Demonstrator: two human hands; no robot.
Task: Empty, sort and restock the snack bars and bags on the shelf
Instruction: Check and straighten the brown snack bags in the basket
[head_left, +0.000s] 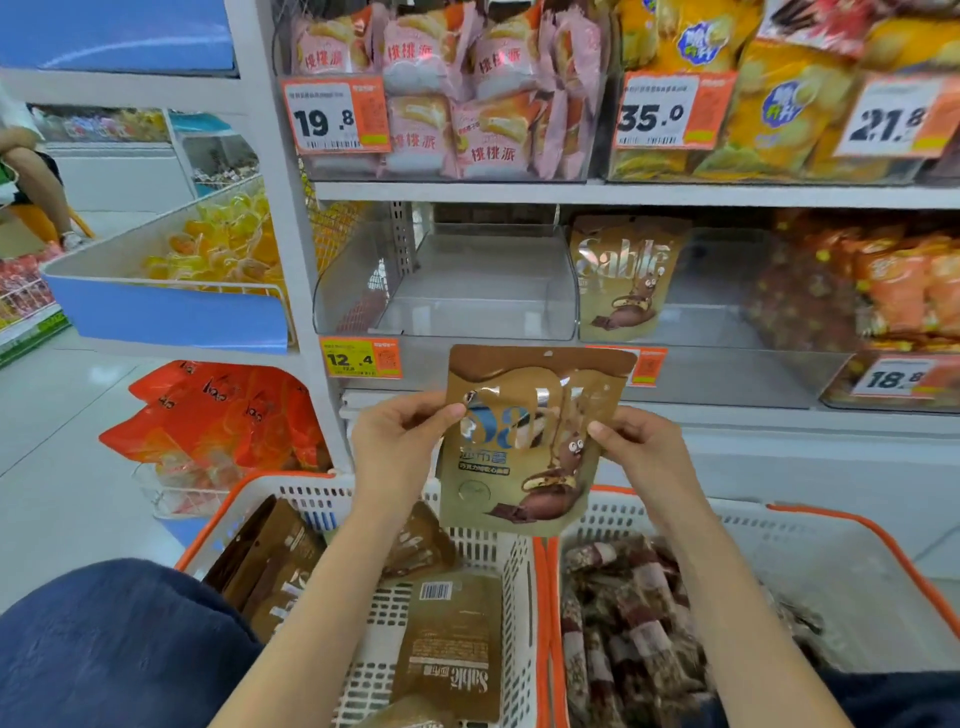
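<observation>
Head view, biggest first: shelf (623, 193) middle tier has two clear bins; left clear bin (447, 291) looks bare, right clear bin (727, 291) holds one brown Sable pouch (621, 275) standing against its left wall. Below, left basket (511, 551) carries more Sable pouches, right basket (852, 540) a heap of dark red snack bars (628, 608). Held Sable pouch (530, 441) is upright, mid-air between baskets and shelf; left hand (395, 441) pinches its left edge, right hand (639, 441) its right edge, both grips clamped on film only. Risks: glossy film slips from the edge pinches and drops into the bar basket, mixing sorts. Lone pouch could tip when the next one goes in. Wrong bin likely, since the 12.4 price tag (360, 357) sits under the bare bin.
</observation>
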